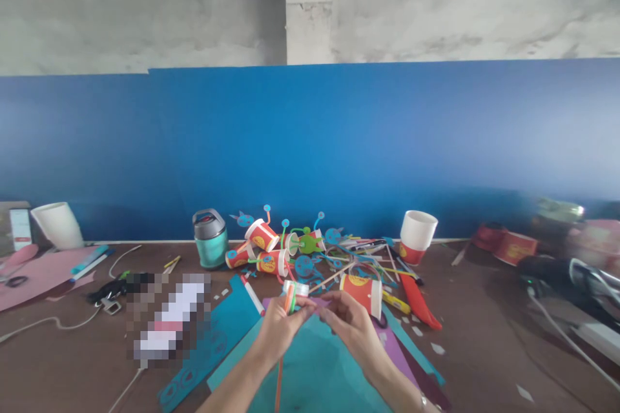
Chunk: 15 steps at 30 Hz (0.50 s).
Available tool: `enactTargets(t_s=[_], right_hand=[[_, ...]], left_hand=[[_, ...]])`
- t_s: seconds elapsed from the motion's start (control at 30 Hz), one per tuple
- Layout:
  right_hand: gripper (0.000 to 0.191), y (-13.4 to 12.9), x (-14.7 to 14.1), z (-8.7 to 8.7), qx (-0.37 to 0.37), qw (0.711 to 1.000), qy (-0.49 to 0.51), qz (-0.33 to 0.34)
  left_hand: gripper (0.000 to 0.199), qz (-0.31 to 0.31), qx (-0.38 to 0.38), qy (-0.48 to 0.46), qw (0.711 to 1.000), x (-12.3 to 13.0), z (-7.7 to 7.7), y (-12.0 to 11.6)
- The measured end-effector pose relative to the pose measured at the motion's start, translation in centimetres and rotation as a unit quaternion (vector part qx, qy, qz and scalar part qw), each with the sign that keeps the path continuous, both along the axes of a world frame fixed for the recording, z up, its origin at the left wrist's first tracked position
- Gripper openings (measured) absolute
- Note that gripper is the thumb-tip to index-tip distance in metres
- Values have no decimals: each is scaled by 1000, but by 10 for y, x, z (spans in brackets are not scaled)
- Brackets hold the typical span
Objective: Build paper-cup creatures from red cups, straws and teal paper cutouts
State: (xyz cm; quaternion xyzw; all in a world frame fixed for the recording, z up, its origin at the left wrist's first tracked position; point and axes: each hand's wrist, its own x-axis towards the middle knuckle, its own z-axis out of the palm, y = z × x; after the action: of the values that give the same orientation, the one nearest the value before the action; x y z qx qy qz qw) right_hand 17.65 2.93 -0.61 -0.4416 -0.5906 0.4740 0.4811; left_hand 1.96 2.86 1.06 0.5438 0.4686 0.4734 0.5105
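My left hand (283, 322) is closed, with thin orange and green strips (289, 299) looped up from its grip. A long orange strip (278, 382) hangs below it. My right hand (347, 315) is pinched shut, its fingertips almost meeting the left ones; whatever small item sits between them is too small to make out. Beneath both hands lies a teal sheet (322, 371) over purple paper (394, 355). Just behind the left fingers is a white round item (301, 288), perhaps a tape roll. A red paper cup (358, 290) lies on its side beyond my right hand.
Several decorated cups (264, 235) and cut blue pieces are heaped at the back. A teal flask (210, 242) stands left of them, stacked white cups (419, 232) right. A red marker (252, 297), a yellow tube (396, 302) and a blurred phone (172, 319) lie nearer.
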Motion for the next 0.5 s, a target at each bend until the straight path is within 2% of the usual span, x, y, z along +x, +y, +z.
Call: enactTargets(t_s=[0.1, 0.17, 0.27, 0.4, 0.5], right_hand=[[24, -3, -1, 0, 121, 991, -64, -15], [14, -5, 0, 0, 171, 979, -111, -18], [16, -3, 5, -1, 191, 970, -137, -56], [15, 8, 13, -6, 206, 959, -162, -110], [12, 16, 20, -10, 228, 939, -210, -147]], left_hand=[[42, -31, -44, -27, 998, 1, -5, 1], [44, -62, -75, -57, 994, 1, -6, 0], [43, -89, -95, -89, 988, -1, -5, 0], [41, -99, -95, -87, 987, -10, -4, 2], [39, -131, -134, -99, 977, -15, -5, 2]])
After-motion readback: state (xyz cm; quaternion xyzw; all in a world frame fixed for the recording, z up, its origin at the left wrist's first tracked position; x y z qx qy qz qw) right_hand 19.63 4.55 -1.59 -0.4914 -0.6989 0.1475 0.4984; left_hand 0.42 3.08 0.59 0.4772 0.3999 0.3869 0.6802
